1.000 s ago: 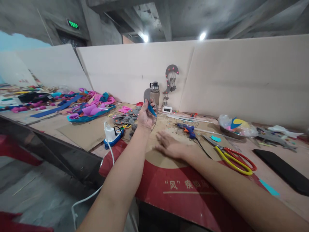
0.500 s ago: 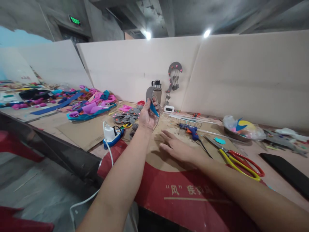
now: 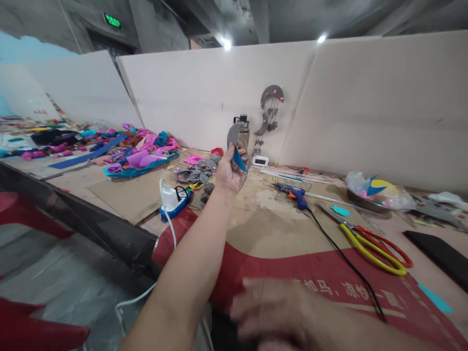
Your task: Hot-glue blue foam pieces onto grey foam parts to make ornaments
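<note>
My left hand (image 3: 231,171) is closed on a grey felt crescent (image 3: 234,132), raised above the far part of the work surface. A pointed blue piece (image 3: 239,160) shows below the grey part, along my fingers, and a clear rounded edge shows beside it. My right hand (image 3: 270,307) is low in front, over the red printed cardboard (image 3: 256,268). Motion blurs it, but its fingers look stretched out and I see nothing in them. A blue glue gun (image 3: 298,197) and scissors (image 3: 369,243) with red and yellow handles lie to the right.
A power strip (image 3: 175,207) with a white plug stands left of my forearm. Behind my left hand is a bottle (image 3: 243,127). A grey crescent mobile (image 3: 272,95) hangs on the board. At right are a bowl (image 3: 365,202) and a black phone-like slab (image 3: 435,256). Coloured felt (image 3: 144,158) is heaped left.
My right hand has drawn back from the cardboard beside the glue gun to the near edge. The left hand still holds the crescent. The view has shifted slightly.
</note>
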Demonstrator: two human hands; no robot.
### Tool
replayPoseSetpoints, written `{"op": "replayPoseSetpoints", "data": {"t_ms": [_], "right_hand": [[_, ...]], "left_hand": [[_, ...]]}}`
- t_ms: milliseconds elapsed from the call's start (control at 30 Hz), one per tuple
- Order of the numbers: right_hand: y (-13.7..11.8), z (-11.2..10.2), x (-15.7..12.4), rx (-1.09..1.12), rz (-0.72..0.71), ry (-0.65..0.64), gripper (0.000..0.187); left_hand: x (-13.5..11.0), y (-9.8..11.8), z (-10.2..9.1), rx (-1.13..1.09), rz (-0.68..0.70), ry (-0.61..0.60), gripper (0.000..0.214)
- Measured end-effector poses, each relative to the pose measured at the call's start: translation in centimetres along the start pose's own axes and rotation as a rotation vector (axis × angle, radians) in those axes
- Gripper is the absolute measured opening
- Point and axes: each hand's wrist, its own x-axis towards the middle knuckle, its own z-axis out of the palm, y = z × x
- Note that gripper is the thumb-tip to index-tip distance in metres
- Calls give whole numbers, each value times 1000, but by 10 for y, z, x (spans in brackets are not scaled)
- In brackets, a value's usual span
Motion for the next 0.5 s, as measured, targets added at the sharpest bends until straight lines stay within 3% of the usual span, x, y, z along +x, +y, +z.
{"op": "replayPoseSetpoints", "data": {"t_ms": [67, 167, 333, 500], "right_hand": [[11, -19, 5, -95, 174, 191, 49], [47, -37, 22, -271, 364, 298, 70], [102, -52, 69, -412, 380, 245, 76], [104, -59, 99, -427, 297, 105, 70]], "left_hand": [[-1, -2, 0, -10, -6, 2, 24], [-1, -5, -1, -31, -27, -24, 24], [2, -6, -4, -63, 0, -86, 24], [4, 0, -6, -59, 45, -16, 19]]}}
